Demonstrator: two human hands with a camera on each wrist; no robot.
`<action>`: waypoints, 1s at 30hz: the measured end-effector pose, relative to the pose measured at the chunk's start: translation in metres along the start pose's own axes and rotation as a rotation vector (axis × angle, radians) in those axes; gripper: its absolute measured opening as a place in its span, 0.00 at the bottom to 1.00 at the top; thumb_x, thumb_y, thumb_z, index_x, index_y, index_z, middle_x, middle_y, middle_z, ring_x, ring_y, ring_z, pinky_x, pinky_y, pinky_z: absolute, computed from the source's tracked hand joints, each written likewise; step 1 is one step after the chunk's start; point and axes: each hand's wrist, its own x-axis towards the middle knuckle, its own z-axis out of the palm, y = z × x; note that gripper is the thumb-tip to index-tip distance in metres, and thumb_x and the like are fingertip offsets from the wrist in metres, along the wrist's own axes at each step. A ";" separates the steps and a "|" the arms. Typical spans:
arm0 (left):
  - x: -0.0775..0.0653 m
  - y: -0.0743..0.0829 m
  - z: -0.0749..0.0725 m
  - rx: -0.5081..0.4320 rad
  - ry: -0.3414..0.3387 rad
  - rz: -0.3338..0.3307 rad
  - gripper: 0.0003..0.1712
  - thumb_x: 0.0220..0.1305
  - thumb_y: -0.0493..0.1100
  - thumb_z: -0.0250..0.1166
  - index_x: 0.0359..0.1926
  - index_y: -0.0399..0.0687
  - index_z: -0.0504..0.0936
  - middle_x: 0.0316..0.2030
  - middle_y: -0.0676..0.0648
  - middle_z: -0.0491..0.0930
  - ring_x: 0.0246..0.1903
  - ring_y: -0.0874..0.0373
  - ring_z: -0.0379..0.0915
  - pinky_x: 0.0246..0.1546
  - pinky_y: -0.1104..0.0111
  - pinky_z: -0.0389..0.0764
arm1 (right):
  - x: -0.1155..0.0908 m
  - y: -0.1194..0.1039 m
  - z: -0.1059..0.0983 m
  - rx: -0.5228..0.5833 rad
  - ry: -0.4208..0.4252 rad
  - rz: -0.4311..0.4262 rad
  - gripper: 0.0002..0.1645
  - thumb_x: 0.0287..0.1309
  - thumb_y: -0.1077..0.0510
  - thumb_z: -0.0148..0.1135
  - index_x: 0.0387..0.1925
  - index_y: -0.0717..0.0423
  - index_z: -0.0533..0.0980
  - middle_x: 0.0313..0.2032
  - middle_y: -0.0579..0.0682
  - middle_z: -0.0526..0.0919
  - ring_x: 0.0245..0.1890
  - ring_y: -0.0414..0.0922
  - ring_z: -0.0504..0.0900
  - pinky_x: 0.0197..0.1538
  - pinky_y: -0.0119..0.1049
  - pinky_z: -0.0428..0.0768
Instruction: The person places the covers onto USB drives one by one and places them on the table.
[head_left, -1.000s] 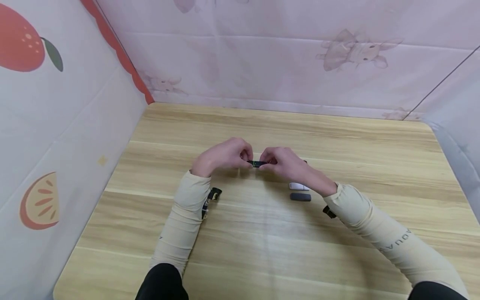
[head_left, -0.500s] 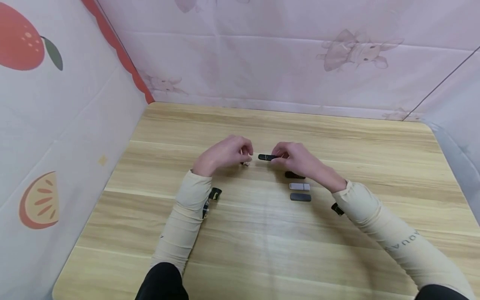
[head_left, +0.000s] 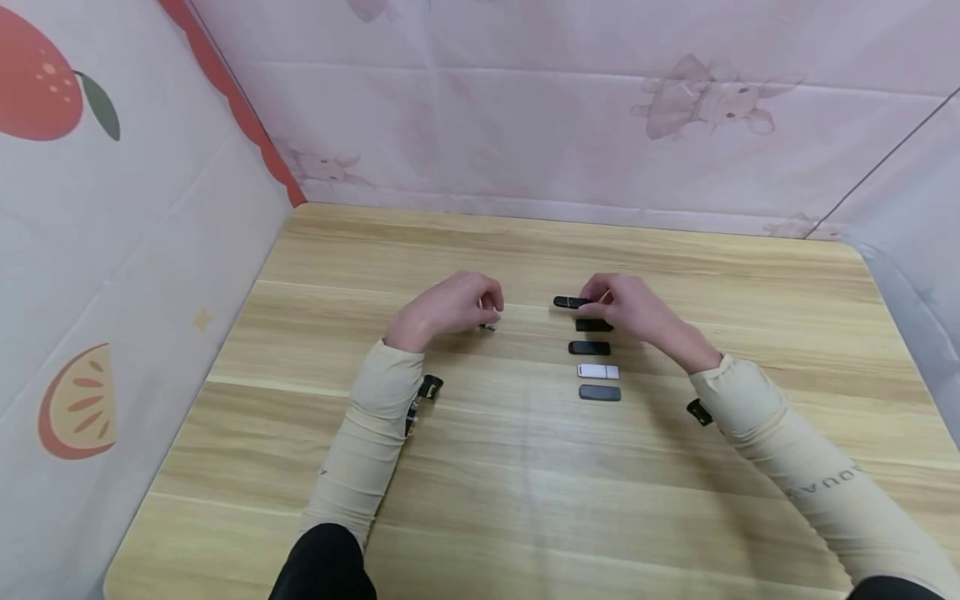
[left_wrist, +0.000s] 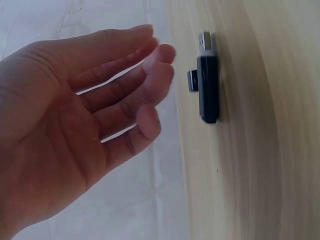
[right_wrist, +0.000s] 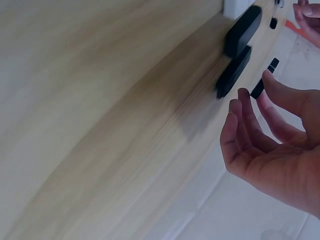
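Observation:
My right hand [head_left: 637,312] pinches a slim black USB stick [head_left: 570,302] at the far end of a column of USB sticks. In the right wrist view this stick [right_wrist: 258,89] sits between thumb and forefinger, apart from two dark sticks beside it. My left hand [head_left: 450,308] hovers to the left with relaxed, slightly bent fingers and holds nothing. Near its fingertips, an uncapped black USB stick [left_wrist: 208,90] with a bare metal plug lies on the table, a small black cap [left_wrist: 193,80] close against it.
Below the right hand lie two black USB sticks [head_left: 589,347], a white one [head_left: 597,372] and a dark grey one [head_left: 600,392]. The wooden table [head_left: 525,500] meets a pink printed curtain [head_left: 525,142] at the back and a white one [head_left: 165,250] at the left.
My hands have parted from the black USB stick they both held. The right hand has carried it right and farther back, uncovering the other sticks. My left hand has barely moved.

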 end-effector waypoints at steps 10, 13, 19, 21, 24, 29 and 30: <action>0.018 0.021 0.020 0.089 0.051 0.020 0.10 0.76 0.40 0.62 0.51 0.43 0.85 0.46 0.46 0.86 0.46 0.54 0.80 0.53 0.61 0.82 | -0.006 0.023 -0.004 -0.041 0.022 0.012 0.12 0.69 0.60 0.68 0.47 0.64 0.84 0.43 0.63 0.89 0.45 0.57 0.86 0.54 0.54 0.81; 0.030 0.027 0.028 0.136 0.074 0.013 0.11 0.76 0.42 0.61 0.53 0.44 0.85 0.47 0.46 0.86 0.48 0.53 0.80 0.55 0.60 0.82 | -0.004 0.025 -0.005 -0.039 0.030 0.007 0.11 0.68 0.60 0.69 0.47 0.64 0.84 0.43 0.63 0.89 0.45 0.57 0.86 0.54 0.55 0.81; 0.060 0.033 0.043 0.133 0.065 0.043 0.15 0.77 0.46 0.64 0.57 0.44 0.84 0.49 0.47 0.87 0.49 0.55 0.82 0.57 0.61 0.82 | -0.002 0.021 -0.006 -0.030 0.039 -0.004 0.11 0.67 0.60 0.71 0.46 0.63 0.84 0.41 0.62 0.89 0.43 0.56 0.86 0.52 0.51 0.82; 0.067 0.034 0.046 0.117 0.056 0.051 0.17 0.77 0.48 0.64 0.59 0.44 0.83 0.51 0.46 0.87 0.51 0.55 0.83 0.58 0.61 0.82 | -0.002 0.020 -0.006 -0.030 0.042 -0.014 0.11 0.67 0.59 0.71 0.45 0.63 0.84 0.40 0.61 0.89 0.41 0.55 0.85 0.49 0.47 0.81; 0.073 0.037 0.049 0.103 0.052 0.050 0.19 0.77 0.49 0.64 0.61 0.45 0.82 0.52 0.47 0.87 0.52 0.55 0.83 0.58 0.61 0.82 | -0.002 0.018 -0.007 -0.033 0.049 -0.014 0.11 0.67 0.59 0.71 0.45 0.63 0.84 0.39 0.60 0.88 0.39 0.54 0.85 0.45 0.41 0.79; 0.080 0.043 0.053 0.085 0.067 0.040 0.18 0.77 0.49 0.64 0.59 0.46 0.84 0.48 0.48 0.87 0.47 0.57 0.82 0.53 0.62 0.82 | -0.005 0.015 -0.011 -0.026 0.058 0.007 0.10 0.68 0.60 0.70 0.45 0.63 0.84 0.38 0.59 0.88 0.39 0.53 0.84 0.43 0.39 0.77; 0.081 0.044 0.053 0.082 0.070 0.037 0.17 0.77 0.49 0.64 0.58 0.46 0.84 0.47 0.49 0.87 0.45 0.58 0.81 0.52 0.63 0.82 | -0.006 0.015 -0.012 -0.025 0.059 0.003 0.10 0.68 0.60 0.70 0.45 0.63 0.84 0.39 0.59 0.88 0.39 0.53 0.84 0.43 0.39 0.78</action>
